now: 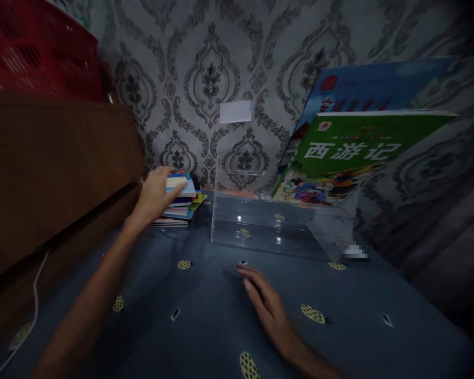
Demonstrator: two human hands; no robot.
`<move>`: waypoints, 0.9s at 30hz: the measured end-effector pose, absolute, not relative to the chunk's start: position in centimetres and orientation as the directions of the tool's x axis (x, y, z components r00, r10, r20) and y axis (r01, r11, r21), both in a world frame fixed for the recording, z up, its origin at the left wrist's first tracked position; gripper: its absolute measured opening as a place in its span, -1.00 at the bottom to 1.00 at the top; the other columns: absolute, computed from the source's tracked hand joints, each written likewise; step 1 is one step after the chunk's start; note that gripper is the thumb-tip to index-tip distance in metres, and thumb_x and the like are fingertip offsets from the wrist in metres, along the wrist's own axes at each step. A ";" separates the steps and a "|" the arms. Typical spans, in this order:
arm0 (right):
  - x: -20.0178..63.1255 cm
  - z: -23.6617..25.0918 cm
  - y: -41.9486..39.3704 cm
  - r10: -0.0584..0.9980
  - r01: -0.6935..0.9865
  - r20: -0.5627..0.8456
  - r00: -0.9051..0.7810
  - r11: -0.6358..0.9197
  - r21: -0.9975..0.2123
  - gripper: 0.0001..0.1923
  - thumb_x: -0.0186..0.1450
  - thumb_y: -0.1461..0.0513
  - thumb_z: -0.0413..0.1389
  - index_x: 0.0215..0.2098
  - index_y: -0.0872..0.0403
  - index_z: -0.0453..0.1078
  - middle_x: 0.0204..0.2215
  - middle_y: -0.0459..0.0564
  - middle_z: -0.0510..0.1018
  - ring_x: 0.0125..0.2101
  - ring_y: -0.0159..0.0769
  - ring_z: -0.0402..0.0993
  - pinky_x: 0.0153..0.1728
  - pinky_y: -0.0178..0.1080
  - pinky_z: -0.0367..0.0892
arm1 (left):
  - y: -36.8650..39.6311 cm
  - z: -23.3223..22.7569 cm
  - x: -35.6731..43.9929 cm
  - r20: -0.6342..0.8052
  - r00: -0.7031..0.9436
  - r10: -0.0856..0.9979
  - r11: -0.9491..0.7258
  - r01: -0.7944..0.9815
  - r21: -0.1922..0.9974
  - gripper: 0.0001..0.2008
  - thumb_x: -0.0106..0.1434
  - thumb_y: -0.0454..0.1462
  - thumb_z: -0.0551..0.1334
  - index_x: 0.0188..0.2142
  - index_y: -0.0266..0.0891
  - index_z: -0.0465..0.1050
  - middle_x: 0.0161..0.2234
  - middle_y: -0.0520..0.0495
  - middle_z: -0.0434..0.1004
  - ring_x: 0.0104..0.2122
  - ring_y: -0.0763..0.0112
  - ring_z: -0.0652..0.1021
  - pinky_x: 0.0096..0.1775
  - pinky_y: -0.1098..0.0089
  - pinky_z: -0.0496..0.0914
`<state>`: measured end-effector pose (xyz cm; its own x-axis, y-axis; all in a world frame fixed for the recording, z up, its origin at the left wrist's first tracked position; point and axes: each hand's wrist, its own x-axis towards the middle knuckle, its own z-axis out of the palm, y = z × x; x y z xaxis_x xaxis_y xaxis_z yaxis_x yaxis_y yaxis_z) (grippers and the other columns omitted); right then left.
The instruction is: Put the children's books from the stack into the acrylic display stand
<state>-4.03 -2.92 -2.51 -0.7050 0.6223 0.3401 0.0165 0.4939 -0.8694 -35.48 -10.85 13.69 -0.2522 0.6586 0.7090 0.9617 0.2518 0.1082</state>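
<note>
While the left hand (158,192) grips the top book (178,184) of a stack (179,208) beside the clear acrylic rack (268,226), the right hand (266,302) rests open on the blue bedsheet (205,321).

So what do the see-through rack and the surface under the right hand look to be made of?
The clear open-fronted book rack looks like glossy acrylic or similar hard plastic: the wallpaper shows through it and bright glints sit on its panels. The blue-grey surface with yellow dotted ovals under the right hand looks like matte printed fabric, though the dim light leaves that open.
</note>
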 end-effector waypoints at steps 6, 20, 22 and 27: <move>-3.8 -2.4 -2.9 0.620 0.033 0.324 -0.714 0.492 -0.870 -0.57 0.44 -0.04 -0.05 0.06 -0.04 0.49 0.11 0.11 0.53 0.18 -0.06 0.41 0.26 0.13 0.23 | -8.2 10.8 -37.2 0.390 -0.398 0.830 0.493 0.851 -0.182 -0.52 0.42 -0.10 0.13 0.25 -0.23 0.22 0.25 -0.37 0.33 0.25 -0.08 0.33 0.20 -0.24 0.13; -3.7 -1.4 -3.3 0.567 -0.044 0.382 -0.730 0.520 -0.853 -0.55 0.45 -0.07 -0.07 -0.01 -0.02 0.51 -0.01 0.08 0.59 0.06 -0.12 0.51 0.13 -0.05 0.40 | -13.9 12.7 -33.2 0.265 -0.399 0.878 0.470 0.825 -0.316 -0.74 0.37 -0.44 -0.02 -0.03 -0.31 0.34 -0.11 -0.30 0.60 -0.12 0.06 0.62 -0.20 0.23 0.46; -3.9 -1.3 -3.4 0.566 -0.063 0.389 -0.727 0.509 -0.858 -0.54 0.44 -0.08 -0.07 -0.03 -0.01 0.52 -0.05 0.07 0.61 0.01 -0.12 0.54 0.07 -0.06 0.45 | -15.4 12.7 -31.6 0.241 -0.399 0.885 0.461 0.828 -0.321 -0.75 0.36 -0.44 -0.01 -0.05 -0.29 0.34 -0.12 -0.27 0.60 -0.12 0.08 0.62 -0.20 0.25 0.47; -4.5 -1.3 -3.5 0.564 -0.088 0.397 -0.724 0.495 -0.864 -0.56 0.43 -0.09 -0.05 -0.05 -0.04 0.52 -0.12 0.04 0.63 -0.09 -0.11 0.58 -0.03 -0.05 0.52 | -19.2 10.6 -27.2 0.125 -0.385 0.914 0.405 0.870 -0.282 -0.70 0.32 -0.52 -0.01 -0.06 -0.27 0.33 -0.09 -0.26 0.57 -0.05 0.12 0.60 -0.14 0.24 0.49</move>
